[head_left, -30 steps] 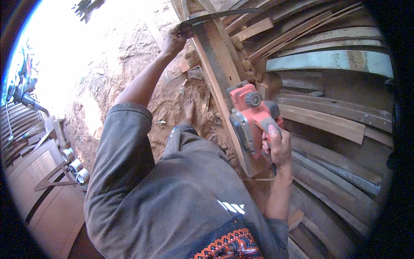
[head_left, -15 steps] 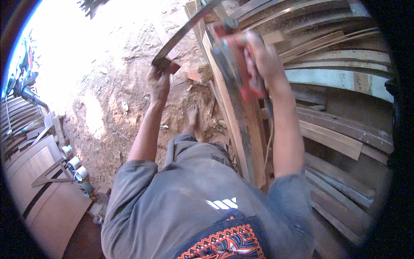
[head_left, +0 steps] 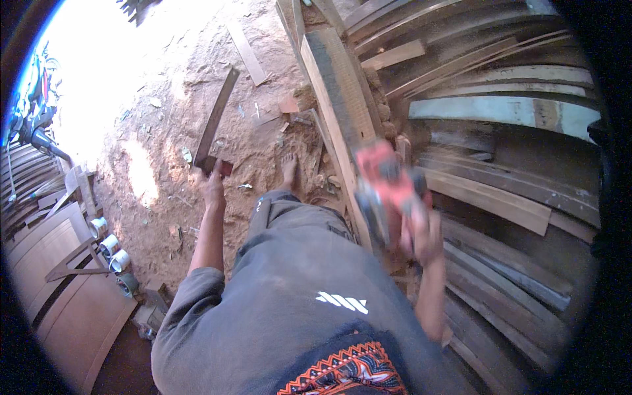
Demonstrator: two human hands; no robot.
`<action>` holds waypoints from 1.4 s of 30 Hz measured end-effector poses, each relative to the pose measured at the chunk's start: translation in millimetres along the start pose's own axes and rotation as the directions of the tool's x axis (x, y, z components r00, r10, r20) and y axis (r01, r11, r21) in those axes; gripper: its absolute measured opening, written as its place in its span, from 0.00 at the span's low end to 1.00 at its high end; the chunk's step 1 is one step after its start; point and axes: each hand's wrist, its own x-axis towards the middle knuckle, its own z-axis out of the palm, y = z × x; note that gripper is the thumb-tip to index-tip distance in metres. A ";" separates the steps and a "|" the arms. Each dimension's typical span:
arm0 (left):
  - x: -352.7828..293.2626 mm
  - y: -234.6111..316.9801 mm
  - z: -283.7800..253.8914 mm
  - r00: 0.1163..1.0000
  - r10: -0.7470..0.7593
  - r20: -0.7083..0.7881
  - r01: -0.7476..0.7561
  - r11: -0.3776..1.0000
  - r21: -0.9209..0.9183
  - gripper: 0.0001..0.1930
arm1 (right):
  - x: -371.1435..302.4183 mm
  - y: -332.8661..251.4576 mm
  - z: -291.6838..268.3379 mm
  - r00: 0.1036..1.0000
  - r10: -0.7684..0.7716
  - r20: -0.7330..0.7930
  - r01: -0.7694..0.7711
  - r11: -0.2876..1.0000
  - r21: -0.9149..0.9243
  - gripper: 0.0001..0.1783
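Currently, left hand (head_left: 212,182) is gripping a try square (head_left: 216,120), centre-left of frame; right hand (head_left: 426,236) is grasping a red planer (head_left: 388,179), centre-right.

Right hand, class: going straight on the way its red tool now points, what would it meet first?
Probably the long wooden plank: the right hand grips the red power tool, whose blurred front faces along it. Whether the tool touches or hovers over the wood is unclear.
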 end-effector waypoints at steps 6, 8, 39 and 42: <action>-4.6 -17.9 13.0 0.983 -0.172 0.065 0.176 0.982 -0.067 0.13 | -64.7 30.5 -5.7 0.992 0.114 -0.057 -0.107 0.988 0.110 0.27; -0.6 -16.9 16.0 0.987 -0.116 0.114 0.128 0.986 -0.110 0.12 | -23.7 2.6 4.0 0.984 0.175 -0.034 -0.167 0.971 0.170 0.27; -121.6 -119.8 -35.0 0.960 -0.235 0.152 0.247 0.966 -0.070 0.09 | -212.6 123.9 -27.7 0.966 0.248 -0.073 -0.232 0.956 0.178 0.26; -121.5 -115.8 -27.9 0.958 -0.224 0.179 0.237 0.970 -0.052 0.08 | -190.9 112.8 -22.9 0.961 0.263 -0.081 -0.239 0.944 0.228 0.26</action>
